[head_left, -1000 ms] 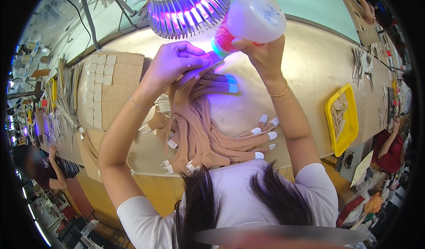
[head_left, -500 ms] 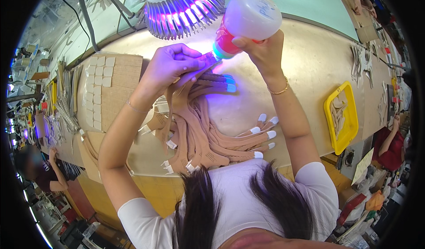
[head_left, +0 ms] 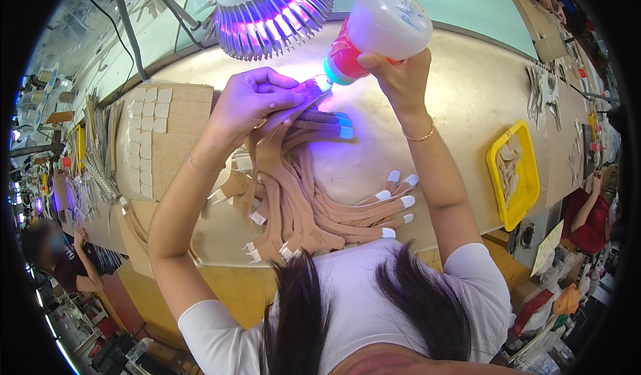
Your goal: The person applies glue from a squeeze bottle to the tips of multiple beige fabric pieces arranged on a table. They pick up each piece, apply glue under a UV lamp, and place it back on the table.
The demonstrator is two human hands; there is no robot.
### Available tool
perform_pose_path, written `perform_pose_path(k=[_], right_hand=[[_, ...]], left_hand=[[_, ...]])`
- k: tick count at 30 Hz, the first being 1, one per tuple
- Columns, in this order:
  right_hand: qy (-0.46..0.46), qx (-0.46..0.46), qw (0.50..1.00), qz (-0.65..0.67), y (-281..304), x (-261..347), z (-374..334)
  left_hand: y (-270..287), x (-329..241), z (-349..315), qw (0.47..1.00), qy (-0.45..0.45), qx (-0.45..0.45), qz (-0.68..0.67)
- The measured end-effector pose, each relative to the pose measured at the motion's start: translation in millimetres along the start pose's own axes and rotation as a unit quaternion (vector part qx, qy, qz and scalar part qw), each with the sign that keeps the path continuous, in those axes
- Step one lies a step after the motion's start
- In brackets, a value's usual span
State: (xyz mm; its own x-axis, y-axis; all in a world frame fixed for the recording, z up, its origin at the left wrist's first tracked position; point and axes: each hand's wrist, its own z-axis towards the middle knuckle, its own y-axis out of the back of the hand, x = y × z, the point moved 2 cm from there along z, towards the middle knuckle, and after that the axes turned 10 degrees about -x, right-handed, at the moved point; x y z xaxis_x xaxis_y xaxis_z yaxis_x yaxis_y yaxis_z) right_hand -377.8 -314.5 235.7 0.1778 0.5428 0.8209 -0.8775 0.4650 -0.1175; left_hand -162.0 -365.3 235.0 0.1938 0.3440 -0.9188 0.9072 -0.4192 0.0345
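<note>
Presently, left hand (head_left: 250,101) pinches one tan strip (head_left: 294,113), thumb against fingers, its white tip beside the nozzle; right hand (head_left: 404,85) curls round the tilted bottle (head_left: 390,23). One strip underway, apparently; heaped strips (head_left: 297,205) lie nearer the body, finished count indeterminable. Lamp (head_left: 270,18) crowds the far left. Room: tabletop (head_left: 354,171) between heap and right forearm.

straps (head_left: 299,208) on the table (head_left: 374,161), between cardboard (head_left: 183,128) and tray (head_left: 531,181)
</note>
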Motion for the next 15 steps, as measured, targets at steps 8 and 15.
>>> perform_pose_path(k=[8,15], right_hand=[[-0.018,-0.01,0.999,0.026,-4.1,3.1,0.1],[-0.015,0.003,1.0,0.027,-5.4,8.3,1.0]], left_hand=[[-2.8,-1.3,-2.5,0.999,0.019,0.025,0.007],[-1.8,-1.8,-6.4,1.0,-0.002,0.015,-0.008]])
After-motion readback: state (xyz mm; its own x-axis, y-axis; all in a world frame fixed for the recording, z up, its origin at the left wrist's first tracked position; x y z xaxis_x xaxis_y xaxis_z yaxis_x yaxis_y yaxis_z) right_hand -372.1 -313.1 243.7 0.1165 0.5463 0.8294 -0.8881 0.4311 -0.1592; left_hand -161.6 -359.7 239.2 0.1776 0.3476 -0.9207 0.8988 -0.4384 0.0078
